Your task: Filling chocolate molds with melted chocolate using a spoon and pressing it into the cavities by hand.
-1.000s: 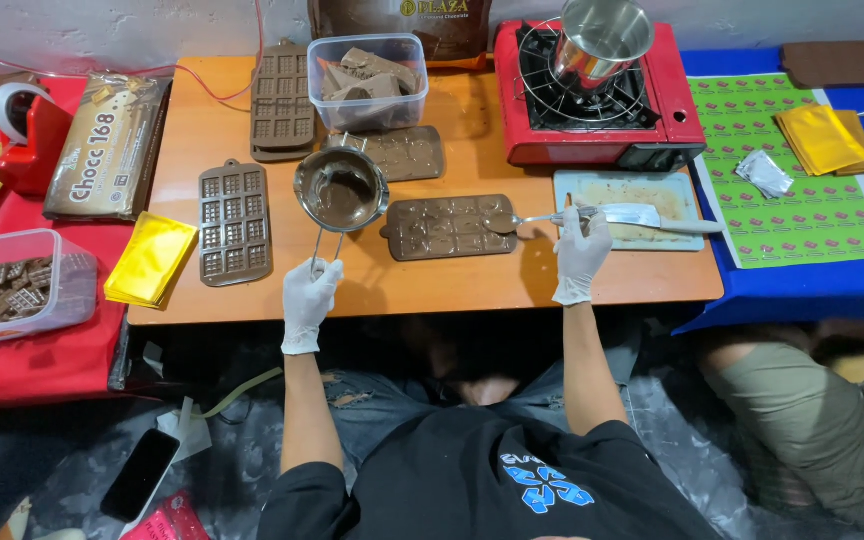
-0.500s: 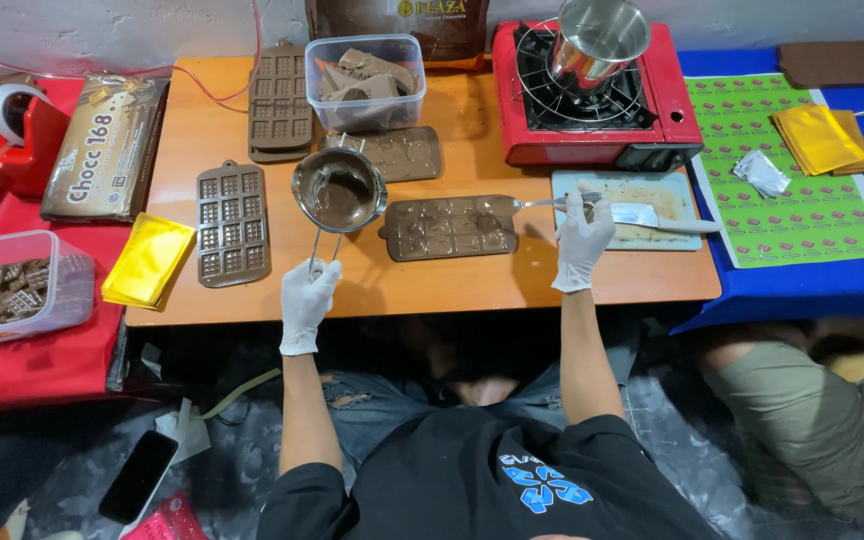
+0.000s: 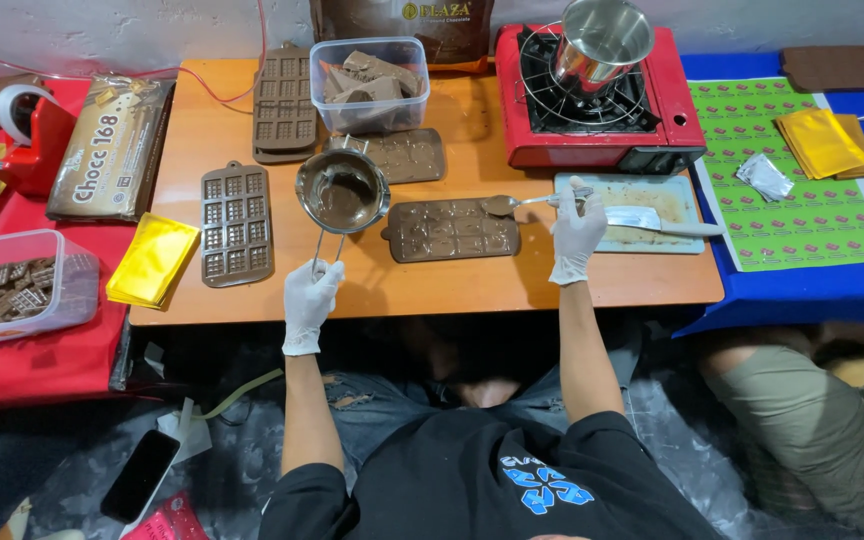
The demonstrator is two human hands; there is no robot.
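Both arms extend forward, elbows slightly bent, forearms bare, both hands in white gloves. Left hand (image 3: pixel 310 300) sits at the counter's near edge, grip closed around a thin handle. Right hand (image 3: pixel 578 232) is raised further in, fingers pinched closed on a spoon handle.

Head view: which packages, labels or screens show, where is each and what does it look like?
Chocolate block pack: far left, on red cloth; long, brown and silver.
Dark brown bag: back edge, behind the clear tub.
Gold wrappers: left table edge; flat, shiny yellow.
Green label sheet: right, on blue cloth.
Phone: floor, lower left; screen dark.
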